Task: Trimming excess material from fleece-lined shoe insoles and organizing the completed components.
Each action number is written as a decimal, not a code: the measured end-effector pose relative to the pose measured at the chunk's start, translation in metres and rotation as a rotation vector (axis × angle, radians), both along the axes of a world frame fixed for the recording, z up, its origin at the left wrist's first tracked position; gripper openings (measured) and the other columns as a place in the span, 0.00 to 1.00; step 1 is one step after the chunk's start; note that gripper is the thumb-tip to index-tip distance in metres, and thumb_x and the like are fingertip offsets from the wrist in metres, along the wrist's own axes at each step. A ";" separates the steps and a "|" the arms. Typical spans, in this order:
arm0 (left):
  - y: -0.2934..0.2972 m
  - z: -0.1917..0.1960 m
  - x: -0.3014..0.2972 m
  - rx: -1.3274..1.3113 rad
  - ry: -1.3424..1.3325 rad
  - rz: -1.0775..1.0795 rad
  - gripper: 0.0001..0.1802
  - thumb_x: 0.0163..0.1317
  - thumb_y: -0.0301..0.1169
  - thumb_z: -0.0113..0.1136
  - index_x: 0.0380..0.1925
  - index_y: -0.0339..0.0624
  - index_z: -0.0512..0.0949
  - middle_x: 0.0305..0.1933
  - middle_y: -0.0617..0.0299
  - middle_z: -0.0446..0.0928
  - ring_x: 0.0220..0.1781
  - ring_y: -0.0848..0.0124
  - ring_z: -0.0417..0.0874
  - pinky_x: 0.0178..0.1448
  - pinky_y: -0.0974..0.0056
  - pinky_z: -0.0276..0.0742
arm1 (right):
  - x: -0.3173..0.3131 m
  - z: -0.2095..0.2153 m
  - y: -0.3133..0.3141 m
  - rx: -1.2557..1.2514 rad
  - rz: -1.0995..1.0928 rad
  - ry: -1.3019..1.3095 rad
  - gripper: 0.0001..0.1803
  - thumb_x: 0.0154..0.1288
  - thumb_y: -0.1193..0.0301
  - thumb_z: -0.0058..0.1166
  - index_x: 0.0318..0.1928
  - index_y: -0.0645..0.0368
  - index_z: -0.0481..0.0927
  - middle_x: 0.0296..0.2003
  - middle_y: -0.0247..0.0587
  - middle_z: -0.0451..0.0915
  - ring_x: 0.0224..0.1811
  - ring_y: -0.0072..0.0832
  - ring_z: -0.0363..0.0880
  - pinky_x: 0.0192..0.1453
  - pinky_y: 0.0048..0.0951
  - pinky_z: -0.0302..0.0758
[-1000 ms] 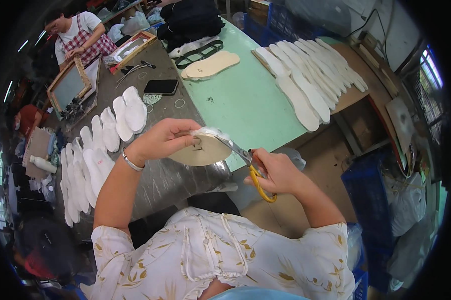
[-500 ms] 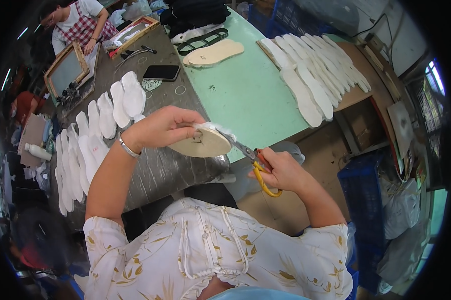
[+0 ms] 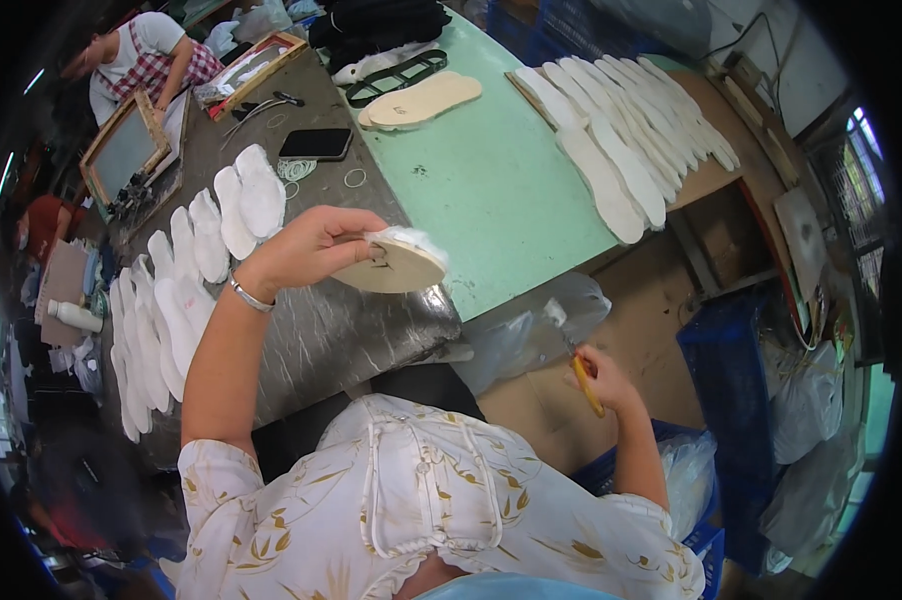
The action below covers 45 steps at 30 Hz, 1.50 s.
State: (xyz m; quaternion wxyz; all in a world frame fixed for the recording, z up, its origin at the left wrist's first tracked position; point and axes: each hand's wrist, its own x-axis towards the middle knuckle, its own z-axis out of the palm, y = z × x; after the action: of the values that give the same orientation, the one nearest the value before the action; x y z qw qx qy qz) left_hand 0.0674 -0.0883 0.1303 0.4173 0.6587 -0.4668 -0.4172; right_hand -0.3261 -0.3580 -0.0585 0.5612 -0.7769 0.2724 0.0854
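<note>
1. Tan insole [image 3: 396, 268], shoe-shaped with a white fleecy lining showing along its upper edge, is held in the air over the near edge of the grey work surface [image 3: 351, 330]. It sits directly in the left hand's fingertips; its long axis runs out from those fingers toward the person's right, nearly level.
2. Left hand [image 3: 311, 250]: fingers curled over the insole's near end, thumb below, a firm pinch. A metal bracelet [image 3: 249, 296] circles the wrist.
3. Right hand [image 3: 599, 378]: clenched around yellow-handled scissors [image 3: 577, 360], blades pointing up and away from the palm. A small white scrap seems to sit at the blade tips; blade opening too small to tell.
4. Key relation: the insole's free end points toward the right-hand fingers, but the two are well apart, the scissors lower and further right. The left hand is the one on the insole.
5. Beyond the left fingers: rows of white insoles [image 3: 186, 290] lie overlapped on the grey surface; a dark phone [image 3: 315, 144] further off.
6. Beyond the insole tip: green tabletop [image 3: 491, 190], carrying a fan of pale insoles [image 3: 621, 130].
7. Below the right-hand fingers: clear plastic bag [image 3: 531, 330].
8. Far corner: another person [image 3: 141, 55] at a framed screen.
</note>
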 end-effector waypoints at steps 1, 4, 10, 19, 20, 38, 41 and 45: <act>-0.002 -0.002 0.001 0.015 -0.042 0.017 0.13 0.65 0.23 0.59 0.50 0.33 0.79 0.43 0.63 0.83 0.46 0.79 0.80 0.52 0.71 0.75 | -0.026 -0.008 0.001 -0.460 0.068 0.168 0.23 0.55 0.59 0.64 0.48 0.58 0.76 0.36 0.37 0.80 0.39 0.28 0.80 0.45 0.31 0.76; 0.000 -0.011 0.002 0.018 -0.080 0.045 0.13 0.65 0.22 0.58 0.48 0.32 0.79 0.43 0.64 0.82 0.46 0.79 0.80 0.52 0.71 0.76 | -0.102 -0.047 -0.007 -0.729 -0.065 0.582 0.33 0.49 0.48 0.64 0.51 0.56 0.79 0.44 0.44 0.84 0.48 0.36 0.83 0.52 0.36 0.77; -0.005 -0.027 -0.008 -0.004 -0.072 0.043 0.13 0.64 0.21 0.56 0.49 0.32 0.79 0.44 0.62 0.83 0.45 0.78 0.80 0.52 0.70 0.76 | -0.150 -0.084 0.008 -0.549 -0.247 0.892 0.35 0.47 0.43 0.66 0.47 0.58 0.83 0.44 0.43 0.85 0.50 0.34 0.84 0.54 0.32 0.77; 0.002 -0.048 -0.024 0.154 -0.133 -0.119 0.14 0.65 0.27 0.61 0.48 0.32 0.80 0.39 0.62 0.84 0.42 0.78 0.80 0.48 0.69 0.77 | 0.133 0.052 0.080 0.328 -0.271 -0.556 0.14 0.59 0.74 0.66 0.41 0.60 0.74 0.34 0.29 0.77 0.33 0.16 0.73 0.37 0.19 0.70; 0.002 -0.048 -0.026 0.140 -0.144 -0.141 0.14 0.65 0.28 0.61 0.48 0.33 0.81 0.39 0.62 0.84 0.41 0.78 0.79 0.48 0.69 0.77 | 0.153 0.058 0.090 0.395 -0.206 -0.655 0.18 0.58 0.74 0.68 0.46 0.62 0.75 0.38 0.30 0.79 0.38 0.17 0.76 0.43 0.19 0.74; 0.107 -0.154 -0.111 -0.104 0.718 1.401 0.39 0.63 0.32 0.67 0.67 0.33 0.57 0.59 0.50 0.71 0.54 0.63 0.77 0.60 0.58 0.74 | 0.213 0.031 0.111 0.698 -0.333 -0.518 0.18 0.57 0.79 0.66 0.43 0.53 0.70 0.37 0.26 0.71 0.39 0.17 0.70 0.43 0.21 0.69; 0.106 -0.165 -0.098 -0.397 1.053 1.246 0.22 0.68 0.33 0.60 0.58 0.42 0.67 0.59 0.52 0.74 0.58 0.59 0.77 0.64 0.54 0.72 | 0.207 0.032 0.106 0.776 -0.294 -0.520 0.19 0.56 0.80 0.66 0.43 0.52 0.70 0.38 0.27 0.71 0.41 0.17 0.72 0.45 0.22 0.71; 0.094 -0.165 -0.085 -0.526 1.189 1.161 0.30 0.65 0.28 0.61 0.65 0.39 0.60 0.52 0.57 0.75 0.53 0.66 0.77 0.59 0.58 0.75 | 0.189 0.005 0.085 1.008 -0.345 -0.527 0.23 0.53 0.86 0.61 0.44 0.52 0.68 0.45 0.31 0.71 0.49 0.26 0.74 0.56 0.30 0.75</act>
State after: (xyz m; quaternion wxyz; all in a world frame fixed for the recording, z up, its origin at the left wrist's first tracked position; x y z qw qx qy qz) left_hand -0.0173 0.0052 -0.0344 0.8771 0.3478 0.1566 -0.2919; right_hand -0.1372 -0.2727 -0.0531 0.9153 -0.3543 0.1722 -0.0840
